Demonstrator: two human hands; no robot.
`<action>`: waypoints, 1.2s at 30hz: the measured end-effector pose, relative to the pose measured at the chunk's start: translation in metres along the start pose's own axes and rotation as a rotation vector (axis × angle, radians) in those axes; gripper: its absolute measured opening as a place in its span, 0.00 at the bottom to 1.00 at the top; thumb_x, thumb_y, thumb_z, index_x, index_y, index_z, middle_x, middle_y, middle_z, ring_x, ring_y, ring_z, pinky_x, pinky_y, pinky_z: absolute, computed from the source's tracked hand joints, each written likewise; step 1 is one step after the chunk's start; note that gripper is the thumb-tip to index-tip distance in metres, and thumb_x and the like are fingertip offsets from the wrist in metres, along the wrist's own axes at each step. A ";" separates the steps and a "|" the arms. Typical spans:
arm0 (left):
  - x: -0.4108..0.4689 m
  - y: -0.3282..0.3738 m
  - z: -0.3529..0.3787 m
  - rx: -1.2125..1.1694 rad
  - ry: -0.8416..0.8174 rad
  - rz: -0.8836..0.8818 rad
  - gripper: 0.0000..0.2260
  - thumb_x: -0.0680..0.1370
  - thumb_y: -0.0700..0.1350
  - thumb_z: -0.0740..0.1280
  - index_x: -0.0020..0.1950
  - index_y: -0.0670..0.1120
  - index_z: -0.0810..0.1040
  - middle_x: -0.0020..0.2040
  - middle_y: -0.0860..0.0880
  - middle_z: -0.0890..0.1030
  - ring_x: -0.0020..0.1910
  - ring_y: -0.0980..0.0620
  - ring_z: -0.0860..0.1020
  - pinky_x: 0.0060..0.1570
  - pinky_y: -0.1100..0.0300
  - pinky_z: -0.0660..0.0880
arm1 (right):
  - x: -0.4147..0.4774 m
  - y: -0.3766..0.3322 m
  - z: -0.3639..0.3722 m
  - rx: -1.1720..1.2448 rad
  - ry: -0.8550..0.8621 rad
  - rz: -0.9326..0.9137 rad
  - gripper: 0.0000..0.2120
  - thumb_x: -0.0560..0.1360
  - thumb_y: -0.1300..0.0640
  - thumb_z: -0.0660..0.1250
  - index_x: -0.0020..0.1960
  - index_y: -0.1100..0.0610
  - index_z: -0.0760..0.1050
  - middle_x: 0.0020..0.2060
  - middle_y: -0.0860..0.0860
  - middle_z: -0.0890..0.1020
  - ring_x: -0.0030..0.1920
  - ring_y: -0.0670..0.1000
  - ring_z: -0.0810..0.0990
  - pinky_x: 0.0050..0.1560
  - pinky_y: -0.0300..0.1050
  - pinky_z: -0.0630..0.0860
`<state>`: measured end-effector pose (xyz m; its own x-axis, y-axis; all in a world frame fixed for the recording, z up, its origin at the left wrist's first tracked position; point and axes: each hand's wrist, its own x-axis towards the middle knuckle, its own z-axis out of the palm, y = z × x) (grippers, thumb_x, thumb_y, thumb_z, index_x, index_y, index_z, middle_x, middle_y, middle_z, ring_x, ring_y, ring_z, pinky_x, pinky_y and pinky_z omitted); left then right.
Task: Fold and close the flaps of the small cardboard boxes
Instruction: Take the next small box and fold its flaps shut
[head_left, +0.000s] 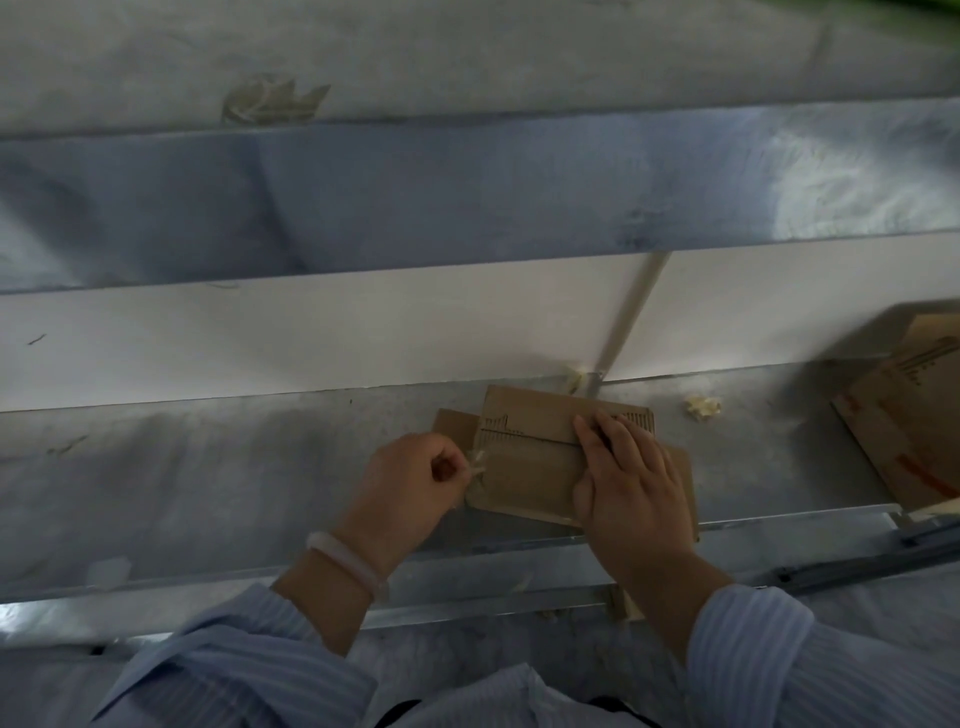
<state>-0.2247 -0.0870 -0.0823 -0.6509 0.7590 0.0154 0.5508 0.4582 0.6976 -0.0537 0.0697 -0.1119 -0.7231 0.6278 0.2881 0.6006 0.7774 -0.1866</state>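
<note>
Right hand (628, 483) presses flat, fingers straight, on the cardboard box (530, 457); left hand (410, 483) pinches a pale strip (477, 462) at its left end.

The camera, worn on the head, is looking forward and steeply down over the person's striped sleeves (234, 649). It is sitting near the left hand (410, 483) and the right hand (628, 483), which are appearing at lower centre, while the metal table (208, 467) is stretching across the frame.
</note>
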 end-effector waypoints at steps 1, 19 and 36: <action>-0.002 0.002 0.000 0.089 0.044 0.107 0.06 0.71 0.44 0.73 0.37 0.52 0.78 0.35 0.58 0.76 0.35 0.61 0.74 0.37 0.65 0.73 | 0.000 0.000 0.000 -0.001 0.002 -0.001 0.25 0.75 0.50 0.53 0.68 0.56 0.74 0.64 0.56 0.76 0.65 0.57 0.72 0.68 0.56 0.67; -0.021 0.011 0.008 0.045 0.097 0.380 0.12 0.74 0.47 0.64 0.50 0.45 0.84 0.47 0.55 0.79 0.44 0.60 0.77 0.47 0.66 0.75 | -0.001 0.001 0.000 0.000 0.007 -0.007 0.25 0.74 0.51 0.54 0.68 0.56 0.74 0.64 0.56 0.76 0.65 0.58 0.72 0.68 0.57 0.67; -0.023 0.005 0.007 0.005 0.128 -0.002 0.09 0.70 0.41 0.73 0.37 0.50 0.75 0.32 0.55 0.77 0.31 0.59 0.74 0.31 0.70 0.69 | -0.001 0.002 -0.002 0.028 0.039 -0.014 0.24 0.74 0.52 0.54 0.67 0.56 0.75 0.64 0.56 0.77 0.65 0.57 0.72 0.68 0.56 0.68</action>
<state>-0.2032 -0.0987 -0.0843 -0.7133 0.6929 0.1054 0.5519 0.4625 0.6939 -0.0513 0.0708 -0.1109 -0.7169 0.6154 0.3275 0.5805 0.7871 -0.2085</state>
